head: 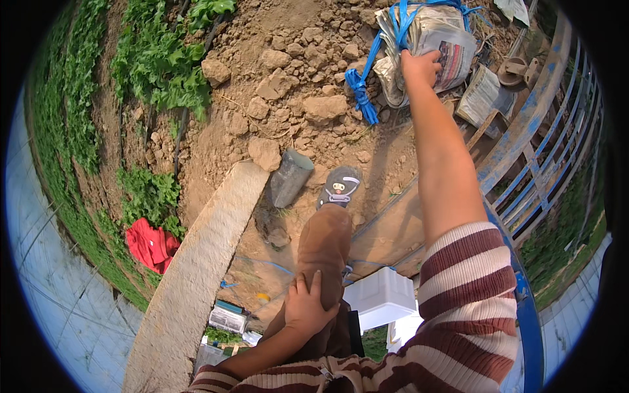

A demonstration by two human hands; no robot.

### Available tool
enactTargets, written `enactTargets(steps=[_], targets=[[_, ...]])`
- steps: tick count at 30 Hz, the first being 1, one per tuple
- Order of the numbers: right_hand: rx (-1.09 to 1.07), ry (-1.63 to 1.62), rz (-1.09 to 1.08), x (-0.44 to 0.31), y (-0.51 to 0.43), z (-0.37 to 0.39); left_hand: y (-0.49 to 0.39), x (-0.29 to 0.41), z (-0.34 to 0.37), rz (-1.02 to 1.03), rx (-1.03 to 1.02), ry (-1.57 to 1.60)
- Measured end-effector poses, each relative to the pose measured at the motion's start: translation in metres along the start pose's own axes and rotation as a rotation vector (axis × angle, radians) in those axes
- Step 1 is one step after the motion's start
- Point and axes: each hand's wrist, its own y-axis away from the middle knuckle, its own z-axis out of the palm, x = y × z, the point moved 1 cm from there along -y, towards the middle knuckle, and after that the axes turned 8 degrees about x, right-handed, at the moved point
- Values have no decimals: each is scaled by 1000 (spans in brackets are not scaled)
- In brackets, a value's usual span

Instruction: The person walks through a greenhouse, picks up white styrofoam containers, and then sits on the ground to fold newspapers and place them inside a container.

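Observation:
At the upper right, a bundle of folded newspapers is tied with blue plastic twine. My right hand reaches out at arm's length and grips the papers at their near edge, beside the twine; its fingertips are partly hidden. A knotted hank of the same blue twine hangs down left of the bundle onto the soil. My left hand rests with spread fingers on my brown trouser leg, near the knee, and holds nothing.
A concrete beam runs along my left, with a grey pipe piece at its end. Lettuce plants and a red cloth lie beyond. Clods cover the ground ahead. A blue metal frame stands right; a white foam box is below.

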Motion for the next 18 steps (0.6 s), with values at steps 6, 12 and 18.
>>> enactTargets(steps=[6, 12, 18], targets=[[24, 38, -152, 38, 4, -11, 5, 0, 4, 24, 9, -44], [-41, -115, -168, 122, 70, -53, 21, -3, 26, 81, 58, -102], [-83, -668, 159, 223, 199, -76, 46, -13, 67, 128, 157, -269]])
